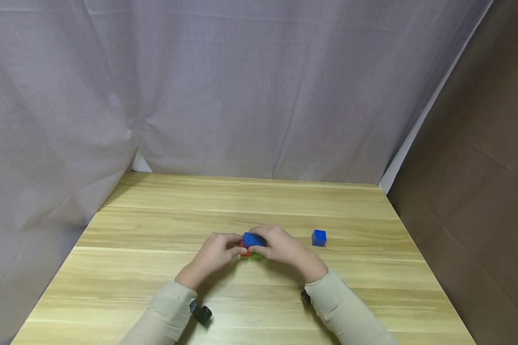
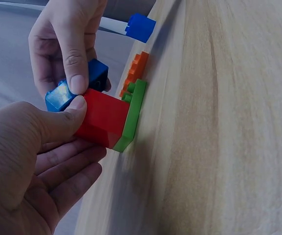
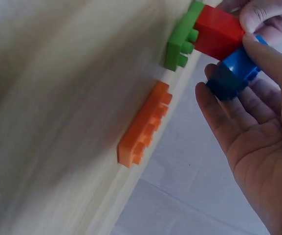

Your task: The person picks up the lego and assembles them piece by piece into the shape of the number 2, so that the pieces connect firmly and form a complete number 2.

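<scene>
A blue brick [image 1: 252, 239] lies over the top of a red brick [image 2: 104, 117], jutting out beyond it. The red brick stands on the studs of a flat green brick [image 3: 180, 41], which is at the tabletop. My left hand [image 1: 216, 251] grips the red brick, thumb on its near face near the top and fingers on the far side. With thumb and fingers, my right hand [image 1: 282, 247] holds the blue brick from the right. Several green studs show beside the red brick in the right wrist view.
On the wooden table [image 1: 155, 268], an orange brick [image 3: 143, 129] with a row of studs lies close to the green one, hidden by my right hand in the head view. A blue cube-shaped brick [image 1: 319, 238] sits to the right. Grey cloth [image 1: 241, 96] hangs behind.
</scene>
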`<state>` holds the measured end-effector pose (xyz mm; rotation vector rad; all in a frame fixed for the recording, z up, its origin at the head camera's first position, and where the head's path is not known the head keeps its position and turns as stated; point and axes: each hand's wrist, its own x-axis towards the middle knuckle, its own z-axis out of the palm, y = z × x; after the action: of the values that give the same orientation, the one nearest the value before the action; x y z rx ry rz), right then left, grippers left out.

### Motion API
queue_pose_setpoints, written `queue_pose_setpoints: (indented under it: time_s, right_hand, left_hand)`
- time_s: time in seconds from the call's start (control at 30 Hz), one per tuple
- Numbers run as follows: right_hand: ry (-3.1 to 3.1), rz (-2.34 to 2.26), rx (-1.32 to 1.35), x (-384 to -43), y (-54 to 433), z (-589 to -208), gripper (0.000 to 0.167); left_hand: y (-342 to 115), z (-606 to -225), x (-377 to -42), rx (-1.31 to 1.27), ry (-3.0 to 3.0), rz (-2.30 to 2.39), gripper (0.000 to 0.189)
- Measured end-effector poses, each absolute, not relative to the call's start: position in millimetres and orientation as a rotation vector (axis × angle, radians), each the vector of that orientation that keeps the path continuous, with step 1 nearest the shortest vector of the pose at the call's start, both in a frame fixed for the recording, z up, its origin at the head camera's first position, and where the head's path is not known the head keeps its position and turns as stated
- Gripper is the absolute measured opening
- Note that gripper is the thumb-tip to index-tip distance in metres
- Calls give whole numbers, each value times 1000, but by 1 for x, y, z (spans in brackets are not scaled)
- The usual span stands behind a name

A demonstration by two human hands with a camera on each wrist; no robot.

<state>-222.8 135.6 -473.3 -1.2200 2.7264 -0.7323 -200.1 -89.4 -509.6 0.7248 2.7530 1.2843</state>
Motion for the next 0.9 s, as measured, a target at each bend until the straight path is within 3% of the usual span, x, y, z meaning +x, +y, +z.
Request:
queue_pose_setpoints:
  time_s: [0.9]
  right_hand:
    - [2758,-656,-1068,-217,122,-461,25]
  left_hand:
    - [-90,-512,-201,663,2777,1286,30]
